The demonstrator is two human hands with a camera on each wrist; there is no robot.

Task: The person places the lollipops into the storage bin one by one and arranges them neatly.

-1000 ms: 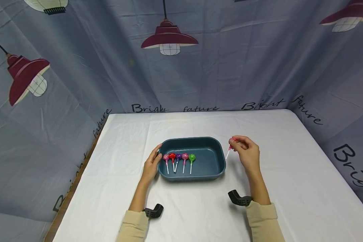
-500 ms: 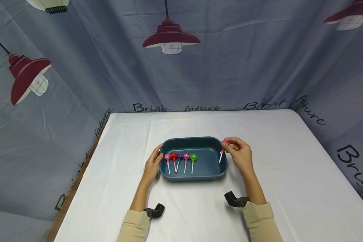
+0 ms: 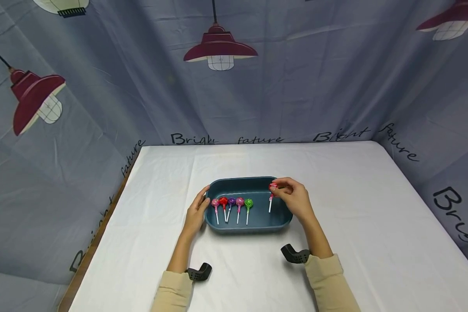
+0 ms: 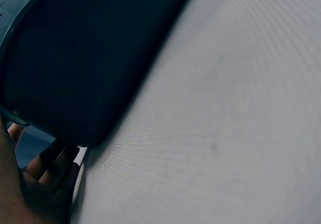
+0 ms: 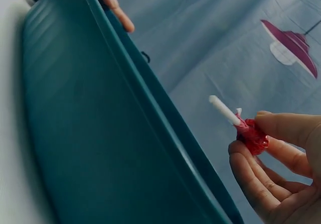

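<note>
My right hand (image 3: 295, 198) pinches a red-wrapped lollipop (image 5: 253, 137) by its candy head between thumb and fingers. In the head view its white stick points down over the right part of a dark teal tray (image 3: 263, 227). At the tray's left end my left hand (image 3: 196, 213) holds the rim, thumb on the rim's near side and fingers along the outer wall. Inside, on the left, several lollipops lie in a row, sticks toward me: a pink one (image 3: 216, 203), a red one (image 3: 223, 201), a purple one (image 3: 232, 202), another pink one (image 3: 239, 202) and a green one (image 3: 248, 203).
The tray stands on a table with a white cloth (image 3: 347, 190). Black wrist mounts (image 3: 296, 254) sit on both forearms. A grey-blue curtain (image 3: 234, 104) printed with lamps and lettering hangs behind and beside the table.
My right hand has carried the red-wrapped lollipop leftward, from beside the tray's right end to over its inside. The left hand has stayed on the rim.
</note>
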